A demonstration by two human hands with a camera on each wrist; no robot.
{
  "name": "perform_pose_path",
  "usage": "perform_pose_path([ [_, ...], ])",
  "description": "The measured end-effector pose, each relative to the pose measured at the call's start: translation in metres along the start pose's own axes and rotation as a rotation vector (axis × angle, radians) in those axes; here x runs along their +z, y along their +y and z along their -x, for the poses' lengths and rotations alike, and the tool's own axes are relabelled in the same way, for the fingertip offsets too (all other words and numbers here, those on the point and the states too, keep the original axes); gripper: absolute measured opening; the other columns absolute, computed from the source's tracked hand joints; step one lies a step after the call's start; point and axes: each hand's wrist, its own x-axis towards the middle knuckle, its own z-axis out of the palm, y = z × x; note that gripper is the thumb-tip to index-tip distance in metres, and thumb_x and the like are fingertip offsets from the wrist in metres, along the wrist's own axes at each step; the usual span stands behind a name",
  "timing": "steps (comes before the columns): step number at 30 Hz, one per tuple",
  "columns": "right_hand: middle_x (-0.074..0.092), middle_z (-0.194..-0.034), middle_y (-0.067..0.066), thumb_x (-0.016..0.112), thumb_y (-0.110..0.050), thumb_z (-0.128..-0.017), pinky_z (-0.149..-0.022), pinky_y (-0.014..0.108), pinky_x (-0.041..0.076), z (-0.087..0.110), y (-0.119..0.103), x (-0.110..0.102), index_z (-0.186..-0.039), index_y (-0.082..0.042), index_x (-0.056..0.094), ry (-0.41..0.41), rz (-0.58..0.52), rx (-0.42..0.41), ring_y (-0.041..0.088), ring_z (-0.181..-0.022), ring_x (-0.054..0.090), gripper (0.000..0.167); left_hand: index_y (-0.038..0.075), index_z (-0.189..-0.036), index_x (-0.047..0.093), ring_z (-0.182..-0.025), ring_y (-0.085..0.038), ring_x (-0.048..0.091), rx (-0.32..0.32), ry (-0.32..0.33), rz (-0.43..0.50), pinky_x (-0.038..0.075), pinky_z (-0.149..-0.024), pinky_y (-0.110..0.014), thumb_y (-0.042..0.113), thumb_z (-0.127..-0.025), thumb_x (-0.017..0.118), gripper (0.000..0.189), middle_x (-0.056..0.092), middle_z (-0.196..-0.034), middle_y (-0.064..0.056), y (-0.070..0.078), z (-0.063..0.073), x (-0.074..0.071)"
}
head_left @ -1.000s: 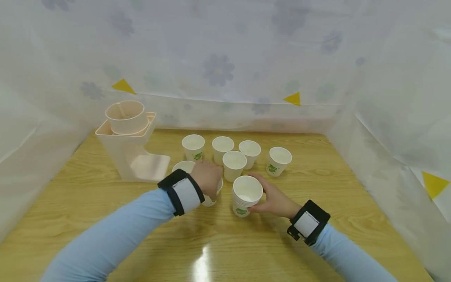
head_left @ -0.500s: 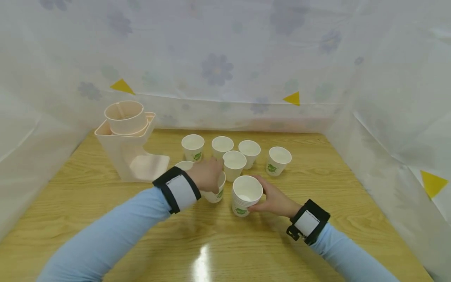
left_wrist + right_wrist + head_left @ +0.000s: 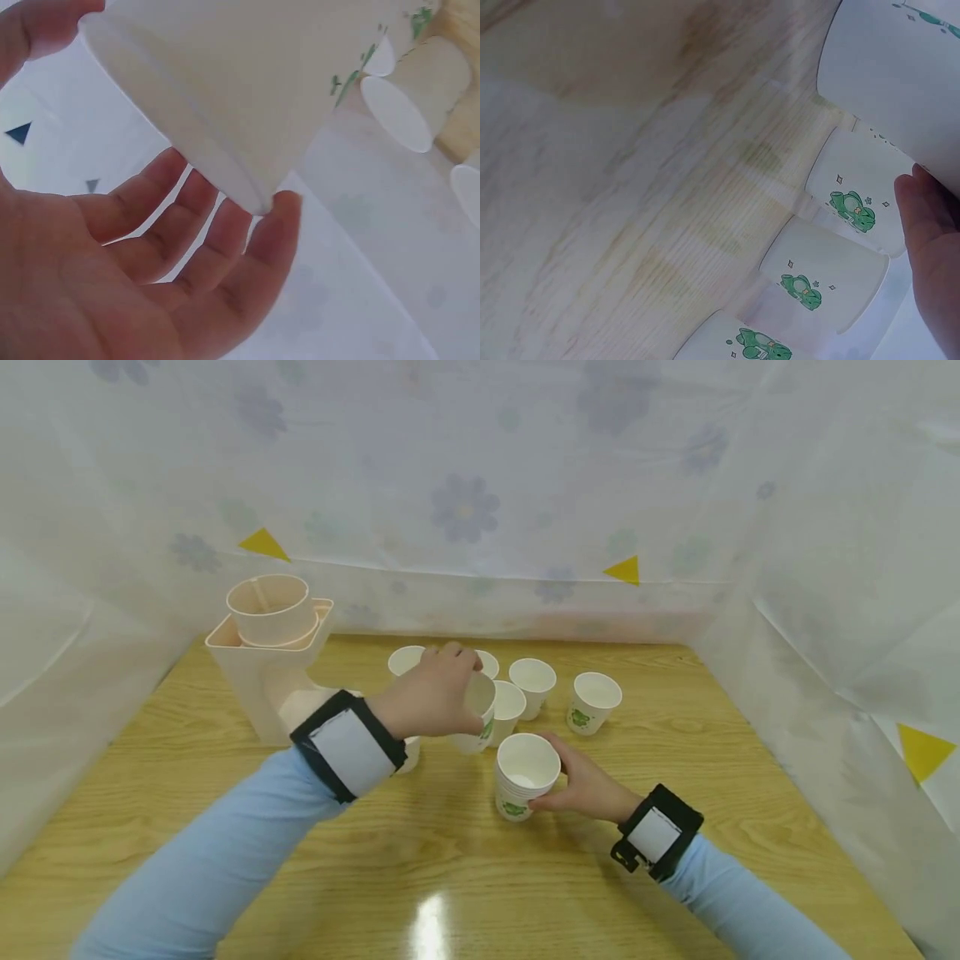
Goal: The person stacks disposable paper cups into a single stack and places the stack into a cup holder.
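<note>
My left hand (image 3: pixel 427 697) pinches a white paper cup (image 3: pixel 482 706) at its rim, thumb on one side and fingers on the other. In the left wrist view this cup (image 3: pixel 247 90) is tilted, with a green print on its side. Toward the front, my right hand (image 3: pixel 581 785) grips a short stack of nested paper cups (image 3: pixel 516 797) that stands upright on the table. Behind the raised cup stands a single cup (image 3: pixel 510 706), partly covered by it. Another cup (image 3: pixel 409 755) shows only in part beneath my left hand.
Single paper cups stand along the back, among them one at left (image 3: pixel 405 658), one in the middle (image 3: pixel 532 681) and one at right (image 3: pixel 592 703). A pale pink holder (image 3: pixel 262 668) with a round container on top stands at left. Patterned sheeting (image 3: pixel 465 460) encloses the wooden table (image 3: pixel 450 877).
My left hand has lifted a paper cup from beside the stack and moved up toward the back cups, its fingers now spread around the rim. The right hand and stack stay in place.
</note>
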Motion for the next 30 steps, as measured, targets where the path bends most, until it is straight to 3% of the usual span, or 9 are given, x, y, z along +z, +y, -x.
perform_pose_path([
  [2, 0.051, -0.129, 0.012, 0.081, -0.016, -0.071, -0.101, 0.046, 0.038, 0.000, 0.000, 0.000, -0.136, -0.005, 0.038, 0.002, 0.001, -0.002, 0.026, -0.118, 0.049, 0.079, 0.000, -0.128, 0.047, -0.119, -0.035, 0.041, 0.014, 0.030, 0.018, 0.038, -0.098, -0.041, 0.027, -0.077, 0.068, 0.062, 0.048, -0.130, -0.017, 0.005, 0.001, -0.006],
  [5, 0.051, -0.129, 0.012, 0.081, -0.016, -0.071, -0.101, 0.046, 0.038, 0.001, -0.001, 0.000, -0.137, -0.005, 0.037, -0.001, -0.002, 0.001, 0.026, -0.118, 0.049, 0.080, 0.002, -0.128, 0.049, -0.119, -0.033, 0.042, 0.024, 0.064, 0.071, 0.044, -0.087, -0.038, 0.028, -0.077, 0.066, 0.060, 0.050, -0.130, -0.014, 0.013, 0.003, -0.011],
  [9, 0.049, -0.132, 0.013, 0.080, -0.016, -0.073, -0.102, 0.048, 0.036, 0.002, -0.002, -0.001, -0.139, -0.005, 0.034, -0.015, -0.015, 0.014, 0.027, -0.120, 0.048, 0.081, 0.004, -0.128, 0.050, -0.116, -0.029, 0.043, 0.057, 0.062, 0.113, 0.044, -0.080, -0.034, 0.028, -0.078, 0.066, 0.057, 0.051, -0.129, -0.010, 0.027, 0.003, -0.012],
  [16, 0.048, -0.135, 0.014, 0.078, -0.016, -0.075, -0.101, 0.049, 0.038, 0.003, -0.004, -0.003, -0.141, -0.007, 0.029, -0.054, -0.044, 0.024, 0.031, -0.123, 0.048, 0.082, 0.007, -0.129, 0.048, -0.114, -0.027, 0.044, 0.121, 0.031, 0.142, 0.045, -0.083, -0.034, 0.030, -0.080, 0.068, 0.057, 0.051, -0.130, -0.008, 0.042, 0.000, 0.000],
  [22, 0.050, -0.133, 0.016, 0.076, -0.015, -0.077, -0.100, 0.048, 0.039, 0.004, -0.003, -0.003, -0.139, -0.005, 0.030, -0.075, -0.070, 0.039, 0.033, -0.122, 0.049, 0.078, 0.007, -0.128, 0.047, -0.114, -0.030, 0.043, 0.169, -0.003, 0.113, 0.044, -0.087, -0.035, 0.028, -0.080, 0.069, 0.057, 0.051, -0.128, -0.010, 0.048, -0.007, 0.013],
  [30, 0.049, -0.135, 0.015, 0.075, -0.016, -0.077, -0.102, 0.053, 0.038, 0.003, -0.001, -0.004, -0.140, -0.008, 0.031, -0.080, -0.079, 0.048, 0.034, -0.124, 0.047, 0.077, 0.007, -0.130, 0.046, -0.111, -0.027, 0.042, 0.127, -0.043, 0.062, 0.046, -0.084, -0.033, 0.029, -0.080, 0.069, 0.060, 0.049, -0.131, -0.010, 0.050, -0.013, 0.022],
])
